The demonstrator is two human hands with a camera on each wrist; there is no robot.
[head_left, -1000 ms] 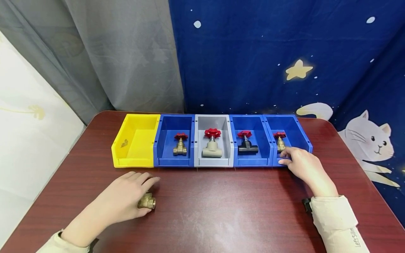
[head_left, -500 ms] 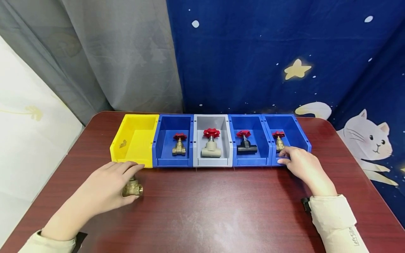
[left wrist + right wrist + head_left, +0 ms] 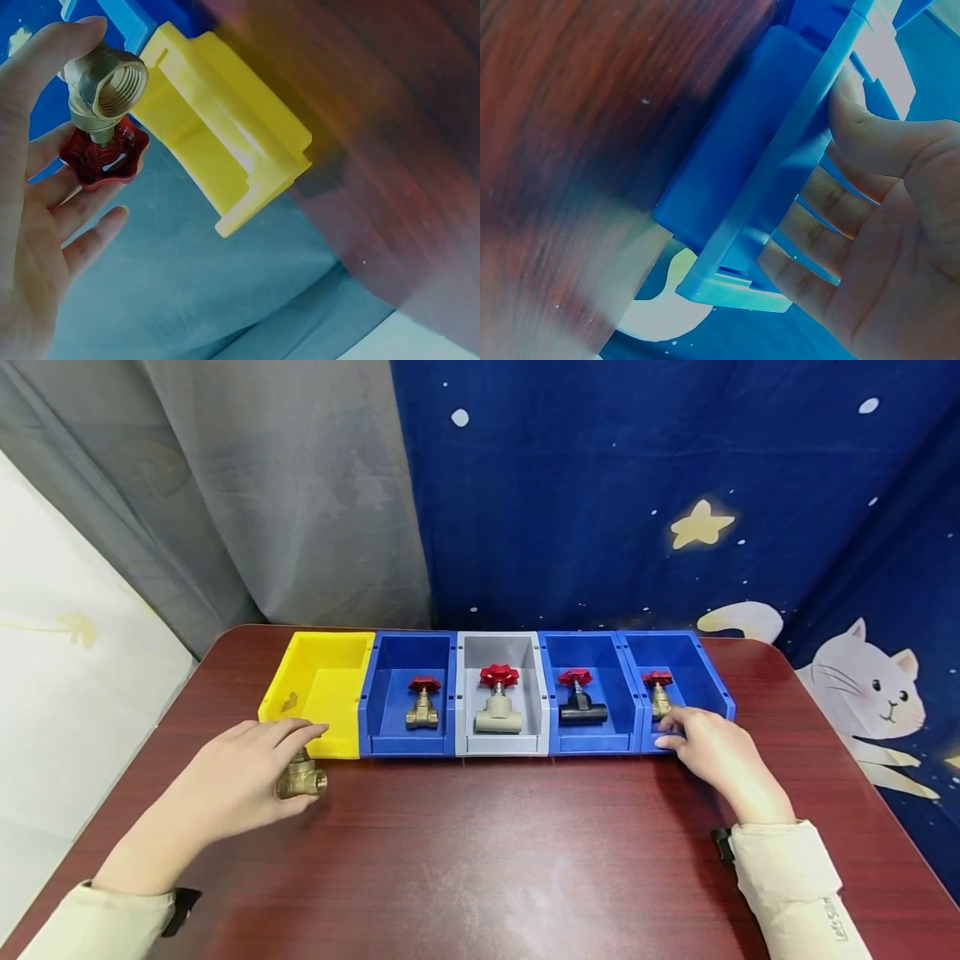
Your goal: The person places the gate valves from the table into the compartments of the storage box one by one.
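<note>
My left hand (image 3: 232, 777) holds a brass gate valve (image 3: 302, 779), raised just in front of the yellow bin (image 3: 339, 746). In the left wrist view the thumb lies on its threaded body, and the fingers are by the red handwheel (image 3: 105, 157). My right hand (image 3: 716, 756) reaches over the front of the rightmost blue bin (image 3: 717, 681). Its fingertips are at the lower body of another brass valve (image 3: 661, 700) with a red handwheel. From the right wrist, the palm shows nothing in it, and the bin's rim (image 3: 780, 150) hides the fingertips.
Between the yellow and rightmost bins stand a blue bin with a brass valve (image 3: 422, 710), a grey bin with a beige valve (image 3: 498, 714) and a blue bin with a black valve (image 3: 582, 708). Curtains hang behind the reddish-brown table (image 3: 480, 852).
My left hand has carried the brass gate valve up and to the left, from the table's front area to the yellow bin's front. My right hand has stayed at the rightmost bin.
</note>
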